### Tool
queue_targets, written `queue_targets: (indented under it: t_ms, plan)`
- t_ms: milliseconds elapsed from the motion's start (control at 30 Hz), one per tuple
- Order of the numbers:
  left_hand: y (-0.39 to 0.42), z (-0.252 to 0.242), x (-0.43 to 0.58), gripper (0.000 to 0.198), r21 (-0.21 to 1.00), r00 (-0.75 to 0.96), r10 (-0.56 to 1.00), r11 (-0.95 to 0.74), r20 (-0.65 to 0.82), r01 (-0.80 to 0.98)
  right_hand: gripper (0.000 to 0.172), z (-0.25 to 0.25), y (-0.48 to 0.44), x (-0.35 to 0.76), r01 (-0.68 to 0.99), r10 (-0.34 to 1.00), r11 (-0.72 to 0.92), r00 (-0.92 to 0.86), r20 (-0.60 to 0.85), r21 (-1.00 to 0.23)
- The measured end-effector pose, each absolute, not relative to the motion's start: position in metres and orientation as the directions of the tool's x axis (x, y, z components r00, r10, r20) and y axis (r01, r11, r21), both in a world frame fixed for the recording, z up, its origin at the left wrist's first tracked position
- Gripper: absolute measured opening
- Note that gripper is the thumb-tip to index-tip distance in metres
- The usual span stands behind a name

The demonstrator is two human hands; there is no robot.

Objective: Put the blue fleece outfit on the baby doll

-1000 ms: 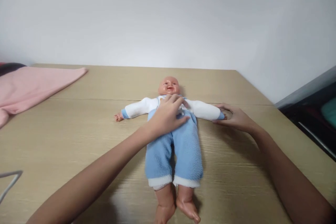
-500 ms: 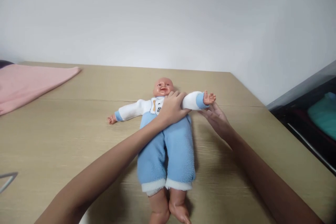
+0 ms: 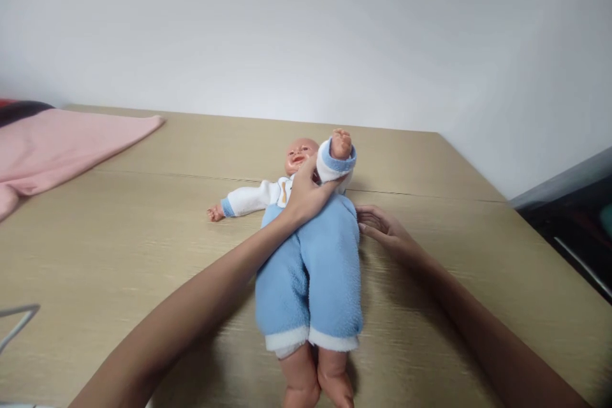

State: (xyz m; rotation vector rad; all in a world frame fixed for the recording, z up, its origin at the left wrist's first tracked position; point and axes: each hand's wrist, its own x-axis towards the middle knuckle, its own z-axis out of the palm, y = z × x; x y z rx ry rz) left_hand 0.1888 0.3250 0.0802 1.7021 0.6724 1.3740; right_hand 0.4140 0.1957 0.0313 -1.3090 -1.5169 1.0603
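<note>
A baby doll (image 3: 332, 255) in a white top and blue fleece trousers lies on its back on the wooden table. My left hand (image 3: 306, 194) lies across its chest, fingers wrapped round the doll at the shoulder on the right. The doll's white sleeve with blue cuff (image 3: 337, 164) is raised there, its small hand pointing upward. Beside the doll's waist on the right is my right hand (image 3: 382, 226), open, fingers loosely bent and fingertips at the trousers' edge. Whether they touch the cloth I cannot tell. The doll's other arm (image 3: 246, 199) stretches out to the left.
Pink cloth (image 3: 62, 146) covers the table's far left corner, with something dark behind it. A thin grey-white looped object (image 3: 21, 312) lies at the left edge. The wall (image 3: 287, 32) rises behind the table (image 3: 143, 248). Dark items (image 3: 574, 223) are past the right edge.
The doll's arm on the right has swung from stretched sideways to raised upward. My right hand has left that arm and moved down to the doll's side. The doll has tilted slightly.
</note>
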Motion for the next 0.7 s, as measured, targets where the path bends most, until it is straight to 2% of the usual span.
queue_targets:
  t_ms: [133, 267, 433, 533, 633, 700]
  plan:
    - [0.331, 0.082, 0.178, 0.037, 0.896, 0.164, 0.892, -0.381, 0.420, -0.227, 0.041, 0.034, 0.195, 0.412, 0.404, 0.986, 0.163, -0.105, 0.131, -0.900]
    - [0.337, 0.084, 0.162, 0.043, 0.875, 0.135, 0.937, -0.239, 0.321, -0.422, 0.034, 0.035, 0.198, 0.405, 0.475, 0.966, 0.257, -0.120, 0.227, -0.841]
    - [0.341, 0.083, 0.143, 0.055, 0.837, 0.174, 0.971, -0.045, 0.166, -0.546, 0.039, 0.039, 0.208, 0.371, 0.343, 0.959, 0.283, -0.102, 0.264, -0.896]
    - [0.343, 0.082, 0.132, 0.059, 0.800, 0.210, 0.969, 0.023, 0.130, -0.599, 0.044, 0.048, 0.214, 0.339, 0.269, 0.953, 0.303, -0.095, 0.288, -0.914]
    - [0.345, 0.080, 0.121, 0.060, 0.784, 0.193, 0.968, -0.007, 0.162, -0.621, 0.037, 0.061, 0.220, 0.309, 0.186, 0.951, 0.310, -0.075, 0.301, -0.932]
    - [0.346, 0.080, 0.114, 0.060, 0.807, 0.153, 0.963, -0.093, 0.222, -0.583, 0.033, 0.070, 0.226, 0.294, 0.142, 0.951, 0.309, -0.059, 0.304, -0.940]
